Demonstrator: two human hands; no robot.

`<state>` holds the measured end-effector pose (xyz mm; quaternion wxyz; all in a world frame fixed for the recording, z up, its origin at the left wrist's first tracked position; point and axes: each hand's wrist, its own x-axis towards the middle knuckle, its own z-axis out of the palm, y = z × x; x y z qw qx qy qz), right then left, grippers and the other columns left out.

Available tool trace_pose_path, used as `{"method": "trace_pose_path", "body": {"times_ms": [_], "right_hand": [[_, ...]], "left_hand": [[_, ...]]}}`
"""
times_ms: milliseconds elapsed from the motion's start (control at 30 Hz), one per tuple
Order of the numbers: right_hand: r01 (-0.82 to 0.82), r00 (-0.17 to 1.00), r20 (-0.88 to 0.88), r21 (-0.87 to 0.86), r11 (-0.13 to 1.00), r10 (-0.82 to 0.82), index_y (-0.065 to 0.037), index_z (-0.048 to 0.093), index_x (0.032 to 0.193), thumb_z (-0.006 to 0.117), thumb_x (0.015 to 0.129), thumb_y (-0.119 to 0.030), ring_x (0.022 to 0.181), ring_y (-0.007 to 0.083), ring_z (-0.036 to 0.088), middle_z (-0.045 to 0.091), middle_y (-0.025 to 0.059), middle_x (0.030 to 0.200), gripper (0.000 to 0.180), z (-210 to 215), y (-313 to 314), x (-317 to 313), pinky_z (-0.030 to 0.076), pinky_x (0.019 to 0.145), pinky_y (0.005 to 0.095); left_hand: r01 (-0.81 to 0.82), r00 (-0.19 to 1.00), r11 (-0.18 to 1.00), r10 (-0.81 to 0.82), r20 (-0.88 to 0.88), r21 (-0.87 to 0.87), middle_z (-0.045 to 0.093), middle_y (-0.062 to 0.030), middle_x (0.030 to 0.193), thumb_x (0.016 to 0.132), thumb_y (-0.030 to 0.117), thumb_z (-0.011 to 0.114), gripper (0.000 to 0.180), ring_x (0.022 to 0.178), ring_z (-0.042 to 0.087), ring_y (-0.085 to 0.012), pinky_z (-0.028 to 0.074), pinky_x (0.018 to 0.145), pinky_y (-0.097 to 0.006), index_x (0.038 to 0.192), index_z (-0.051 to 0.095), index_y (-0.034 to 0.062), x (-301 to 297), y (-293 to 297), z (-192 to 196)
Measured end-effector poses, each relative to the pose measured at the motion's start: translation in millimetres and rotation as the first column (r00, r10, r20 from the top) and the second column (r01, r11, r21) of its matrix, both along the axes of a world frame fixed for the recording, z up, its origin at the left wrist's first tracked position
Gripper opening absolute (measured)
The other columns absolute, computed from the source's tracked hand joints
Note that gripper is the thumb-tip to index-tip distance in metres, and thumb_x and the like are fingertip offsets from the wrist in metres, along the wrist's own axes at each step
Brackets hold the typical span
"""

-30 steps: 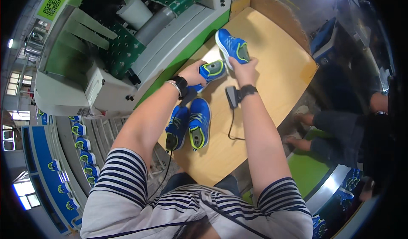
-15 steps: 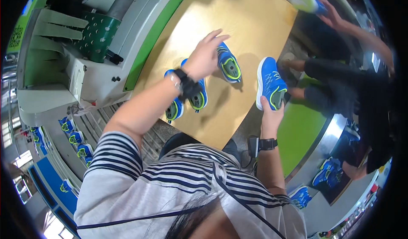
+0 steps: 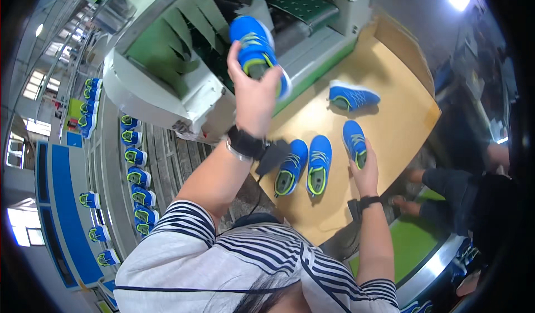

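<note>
My left hand (image 3: 256, 98) is raised in front of the machine, its fingers closed around the heel end of a blue sneaker (image 3: 252, 39) with yellow-green lining and white sole. Another blue and white edge shows behind its heel; whether it belongs to a second sneaker I cannot tell. Over the table's right part, my right hand (image 3: 365, 171) grips another blue sneaker (image 3: 353, 135) by its heel. Between my hands, two matching sneakers, a left one (image 3: 292, 167) and a right one (image 3: 319, 162), stand side by side on the wooden table (image 3: 312, 218). Farther back, one sneaker (image 3: 354, 97) lies on its side.
A machine (image 3: 167, 96) with hanging strip curtains and a perforated green belt (image 3: 304, 6) borders the table's far left. Rows of blue sneakers (image 3: 136, 176) stand on a rack at left. At right, a person's dark-clothed legs (image 3: 446, 193) are beside a green surface (image 3: 409, 240).
My left hand has lifted a sneaker off the table and carried it to the machine. The view has swung left. A sneaker on its side now lies at the back of the table.
</note>
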<state>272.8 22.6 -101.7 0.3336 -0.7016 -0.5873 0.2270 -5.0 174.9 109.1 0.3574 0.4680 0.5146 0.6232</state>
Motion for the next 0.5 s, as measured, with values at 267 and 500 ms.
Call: {"method": "trace_pose_path", "body": {"times_ms": [267, 500], "right_hand": [[-0.036, 0.980, -0.186, 0.200, 0.979, 0.074, -0.005, 0.046, 0.140, 0.082, 0.080, -0.017, 0.119, 0.0244, 0.058, 0.058, 0.0140, 0.130, 0.072, 149.5, 101.7, -7.3, 0.044, 0.106, 0.0378], [-0.429, 0.896, 0.193, 0.610, 0.667, 0.400, -0.015, 0.040, 0.153, 0.080, 0.085, -0.024, 0.127, 0.0362, 0.058, 0.053, 0.0221, 0.145, 0.080, 202.7, 353.6, -63.7, 0.045, 0.107, 0.0402]], "left_hand": [[-0.308, 0.945, 0.951, 0.306, -0.114, 0.002, 0.021, -0.0280, 0.157, 0.086, 0.018, 0.074, 0.091, 0.145, 0.029, -0.0407, 0.030, 0.118, -0.043, 0.155, 0.020, -0.0030, -45.8, 75.3, -24.1], [0.235, 0.806, 0.969, -0.240, -0.542, -0.079, 0.025, -0.0163, 0.162, 0.091, 0.015, 0.069, 0.064, 0.151, 0.025, -0.0328, 0.027, 0.119, -0.049, 0.149, 0.043, 0.0121, -30.2, -75.8, -53.5]]}}
